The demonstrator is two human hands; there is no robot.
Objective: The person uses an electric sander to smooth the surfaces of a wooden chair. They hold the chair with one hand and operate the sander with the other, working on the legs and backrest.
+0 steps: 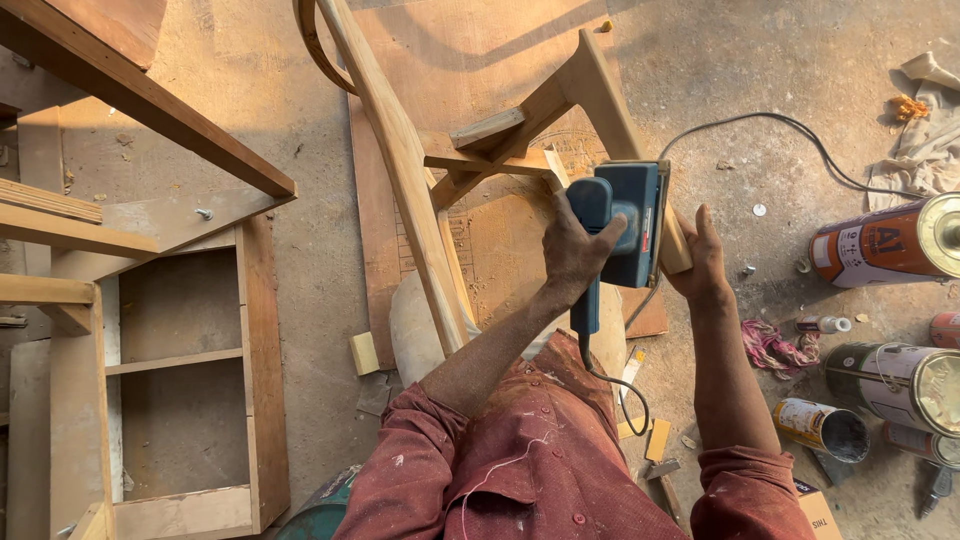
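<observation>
Gripping the handle of a blue electric sander [625,222], the left hand [577,250] is closed around the tool from the side nearer to the person. The right hand [700,262] is on the other side of the sander, its fingers laid against the end of a wooden rail [600,95] of a chair frame [400,160]; whether it clasps the wood firmly I cannot tell. The sander lies between both hands, pressed on this rail. Its black cord [800,135] runs away beyond the right hand over the concrete floor [320,280]. Further to the right of the right hand lie several paint cans [885,240]. Well to the left of the left hand stands a wooden cabinet [185,380].
</observation>
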